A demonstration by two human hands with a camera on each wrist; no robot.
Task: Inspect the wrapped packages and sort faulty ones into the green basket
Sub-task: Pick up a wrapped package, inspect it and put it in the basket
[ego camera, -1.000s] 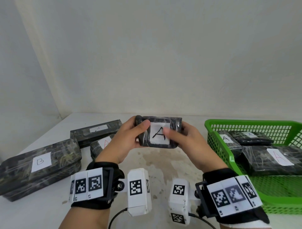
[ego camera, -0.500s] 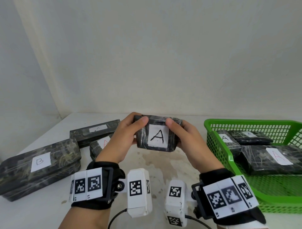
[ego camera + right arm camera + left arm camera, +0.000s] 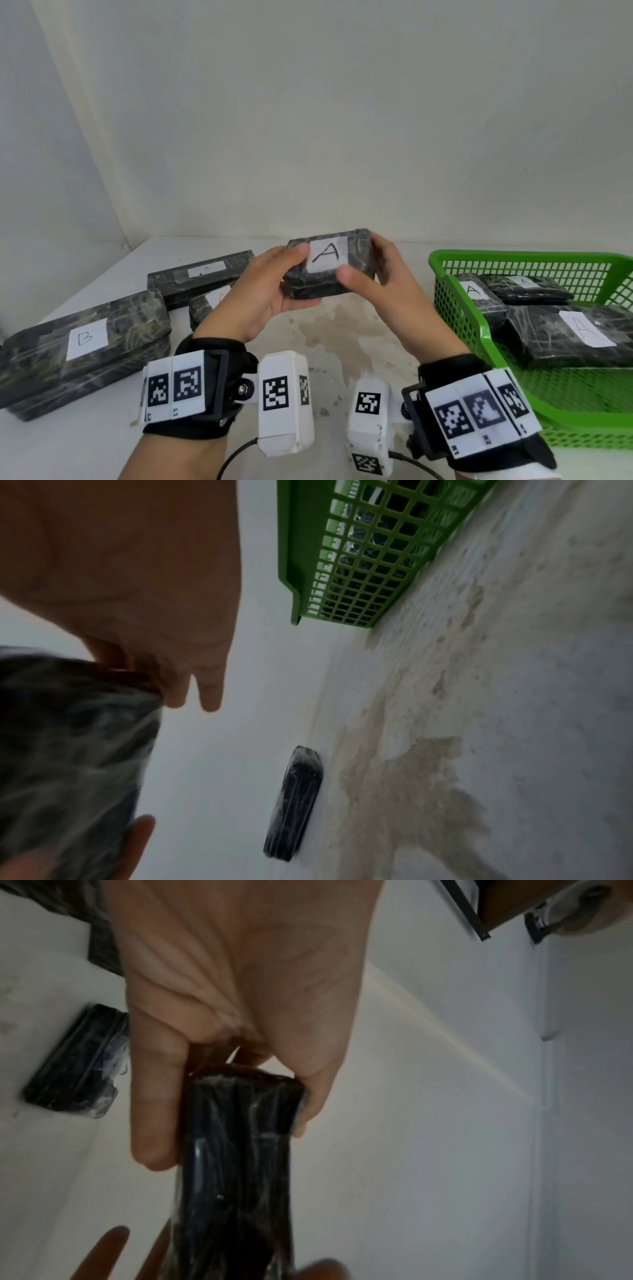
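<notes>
Both hands hold a small dark wrapped package (image 3: pixel 327 270) with a white label marked A, lifted above the table's middle. My left hand (image 3: pixel 274 284) grips its left end, thumb on top and fingers underneath. My right hand (image 3: pixel 373 274) grips its right end, thumb on the front edge. The left wrist view shows the package (image 3: pixel 240 1164) pinched between thumb and fingers; in the right wrist view it (image 3: pixel 72 750) is blurred beside the palm. The green basket (image 3: pixel 459 301) stands at the right with three wrapped packages inside, labelled A.
On the left lie a long package marked B (image 3: pixel 85 346), another long one marked A (image 3: pixel 202 277) behind it, and a smaller one with a red letter (image 3: pixel 209 303), partly hidden by my left hand. The table (image 3: pixel 342 335) is white and stained, against a white wall.
The held package has tilted back so its labelled face turns upward. My right thumb moved from the label to the package's front edge.
</notes>
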